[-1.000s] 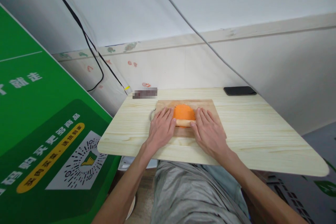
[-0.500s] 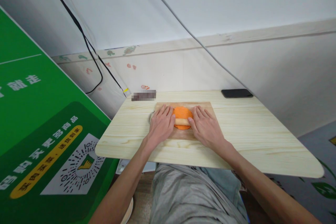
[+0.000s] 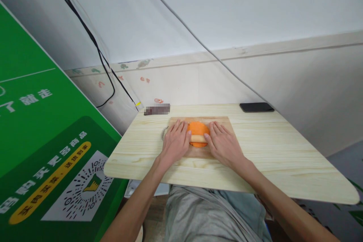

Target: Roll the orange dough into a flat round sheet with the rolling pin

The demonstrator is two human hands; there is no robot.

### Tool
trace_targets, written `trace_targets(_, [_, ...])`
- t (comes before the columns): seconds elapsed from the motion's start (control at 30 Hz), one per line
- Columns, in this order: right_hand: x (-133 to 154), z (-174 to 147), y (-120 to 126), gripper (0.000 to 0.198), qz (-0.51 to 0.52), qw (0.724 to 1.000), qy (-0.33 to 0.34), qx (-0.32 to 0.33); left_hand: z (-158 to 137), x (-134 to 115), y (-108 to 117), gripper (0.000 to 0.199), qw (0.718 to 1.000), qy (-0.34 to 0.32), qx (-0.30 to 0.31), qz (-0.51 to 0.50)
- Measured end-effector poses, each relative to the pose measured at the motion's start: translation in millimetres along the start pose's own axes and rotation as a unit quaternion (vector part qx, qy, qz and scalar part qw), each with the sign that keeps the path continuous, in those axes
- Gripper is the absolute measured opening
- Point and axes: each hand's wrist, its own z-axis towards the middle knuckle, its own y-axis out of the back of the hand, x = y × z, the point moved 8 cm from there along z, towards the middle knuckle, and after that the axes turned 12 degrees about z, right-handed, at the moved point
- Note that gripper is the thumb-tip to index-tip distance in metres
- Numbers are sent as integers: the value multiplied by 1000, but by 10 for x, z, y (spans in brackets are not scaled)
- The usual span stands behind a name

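A pale wooden rolling pin lies crosswise over a flattened orange piece of dough on a wooden board. My left hand holds down the pin's left end, thumb along it and fingers reaching forward over the board. At the right end, my right hand bears on the pin in the same way. Both palms hide the pin's ends. A strip of the dough shows on the near side of the pin, and a larger part beyond it.
The board lies on a light wood-grain table. A metal ring sticks out at the board's left. At the back are a black phone and a blurred dark object. A green sign stands left; cables hang by the wall.
The whole scene sits slightly lower in view, as the camera has tilted up a little. Both hands stay on the rolling pin, with hardly any visible shift over the dough.
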Motion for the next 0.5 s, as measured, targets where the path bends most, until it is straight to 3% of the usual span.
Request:
trace_targets(0.17, [-2, 32, 24, 68, 10, 1000, 0, -4, 45, 11, -31, 52, 1000, -6, -7, -5])
trace_targets(0.5, [205, -335, 70, 66, -2, 998, 24, -54, -331, -93, 67, 56, 1000, -7, -12, -4])
